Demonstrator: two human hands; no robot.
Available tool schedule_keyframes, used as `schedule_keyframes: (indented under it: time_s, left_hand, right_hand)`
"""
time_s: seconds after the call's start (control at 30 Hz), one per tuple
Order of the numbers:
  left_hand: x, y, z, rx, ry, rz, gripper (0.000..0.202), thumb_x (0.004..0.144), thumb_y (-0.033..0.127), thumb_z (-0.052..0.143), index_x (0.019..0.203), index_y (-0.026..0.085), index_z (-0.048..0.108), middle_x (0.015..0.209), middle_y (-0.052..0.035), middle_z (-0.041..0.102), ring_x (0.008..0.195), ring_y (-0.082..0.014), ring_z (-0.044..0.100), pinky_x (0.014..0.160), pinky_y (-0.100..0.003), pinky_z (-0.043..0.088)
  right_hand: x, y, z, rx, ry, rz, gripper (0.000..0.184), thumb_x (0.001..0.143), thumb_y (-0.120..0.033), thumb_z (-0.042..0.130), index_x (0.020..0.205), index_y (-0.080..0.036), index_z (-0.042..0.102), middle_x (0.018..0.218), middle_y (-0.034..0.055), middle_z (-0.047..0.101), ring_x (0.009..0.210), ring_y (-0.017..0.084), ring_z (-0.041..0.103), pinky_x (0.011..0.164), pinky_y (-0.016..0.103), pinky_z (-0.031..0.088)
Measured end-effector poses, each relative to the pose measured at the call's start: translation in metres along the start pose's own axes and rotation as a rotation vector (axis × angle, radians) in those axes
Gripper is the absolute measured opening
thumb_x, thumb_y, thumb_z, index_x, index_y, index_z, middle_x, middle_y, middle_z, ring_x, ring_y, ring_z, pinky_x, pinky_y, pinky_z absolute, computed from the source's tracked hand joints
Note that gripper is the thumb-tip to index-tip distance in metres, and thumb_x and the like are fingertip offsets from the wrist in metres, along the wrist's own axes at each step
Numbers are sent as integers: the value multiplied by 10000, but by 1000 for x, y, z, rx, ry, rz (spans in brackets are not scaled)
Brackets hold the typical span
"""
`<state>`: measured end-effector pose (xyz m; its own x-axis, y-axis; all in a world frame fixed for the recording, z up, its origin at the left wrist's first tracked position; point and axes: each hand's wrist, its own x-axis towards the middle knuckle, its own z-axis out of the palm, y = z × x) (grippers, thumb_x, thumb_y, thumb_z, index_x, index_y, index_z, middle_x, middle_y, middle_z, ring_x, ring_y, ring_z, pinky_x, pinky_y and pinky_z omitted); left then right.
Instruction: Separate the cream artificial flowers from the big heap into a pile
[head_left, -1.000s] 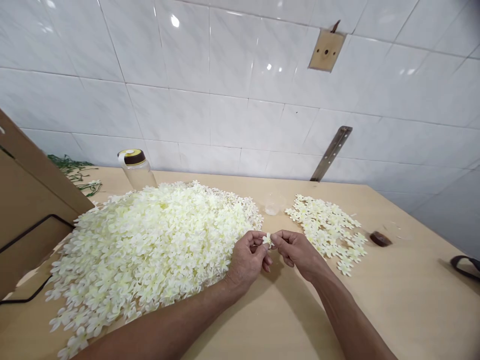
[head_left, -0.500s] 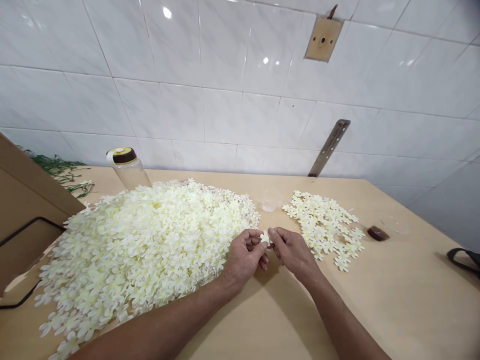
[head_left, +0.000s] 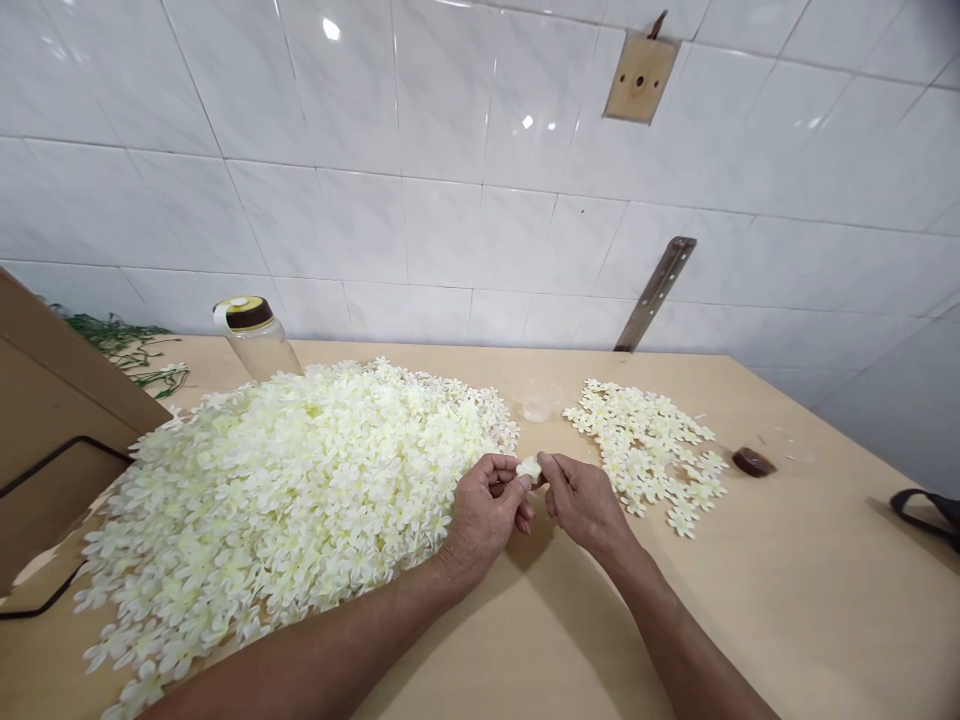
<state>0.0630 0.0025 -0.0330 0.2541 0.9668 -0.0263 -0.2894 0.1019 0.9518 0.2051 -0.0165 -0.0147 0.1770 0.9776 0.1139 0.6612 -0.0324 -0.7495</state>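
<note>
Between my two hands is a small cream-white artificial flower (head_left: 528,468). My left hand (head_left: 486,510) pinches it from the left with thumb and fingers. My right hand (head_left: 583,500) grips its right side with thumb and forefinger. Left of my hands spreads a large heap of loose white artificial flowers (head_left: 300,490), close beside my left hand. To the right lies a smaller, flatter spread of the same flowers (head_left: 649,445), just beyond my right hand. Behind my hands sits a small clear dish (head_left: 535,408); its contents cannot be made out.
A clear bottle with a brown and yellow lid (head_left: 259,340) stands behind the heap. Green plastic stems (head_left: 120,340) lie at the back left by a brown box (head_left: 67,420). A dark red-brown piece (head_left: 754,461) and a black strap (head_left: 926,510) lie at the right.
The flower has tilted between my fingers, its petals now seen more edge-on. Both hands stay nearly in place; the view has shifted slightly.
</note>
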Motion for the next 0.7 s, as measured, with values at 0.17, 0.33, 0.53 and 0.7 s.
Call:
schedule_keyframes:
  time_s: [0.17, 0.33, 0.53, 0.7]
  left_hand:
    - [-2, 1, 0, 1, 5, -5, 348, 744, 382, 730, 946, 155, 559, 616, 32, 611, 445, -103, 558, 401, -222, 494]
    - [-3, 2, 0, 8, 10, -11, 341, 751, 395, 724, 937, 160, 561, 573, 42, 594, 428, -105, 543, 402, -223, 484]
    - [-3, 0, -1, 23, -10, -10, 323, 762, 376, 714, 937, 155, 558, 573, 39, 598, 434, -110, 542, 405, -229, 480]
    - [-4, -1, 0, 21, -22, -19, 310, 774, 375, 707, 937, 157, 558, 551, 43, 589, 418, -106, 530, 406, -227, 477]
  right_hand:
    - [4, 5, -7, 86, 82, 78, 558, 920, -667, 426, 720, -205, 666, 461, -16, 526, 407, 152, 496, 467, 265, 377]
    - [7, 10, -11, 396, 89, 152, 508, 830, -678, 579, 701, -191, 644, 450, -42, 463, 380, 120, 397, 407, 253, 341]
    - [7, 6, -13, 578, 99, 161, 494, 791, -655, 652, 638, -191, 577, 540, -17, 525, 413, 97, 388, 377, 235, 336]
    - [4, 5, -13, 582, 73, 179, 524, 816, -674, 611, 612, -205, 499, 538, -32, 488, 391, 84, 360, 358, 227, 298]
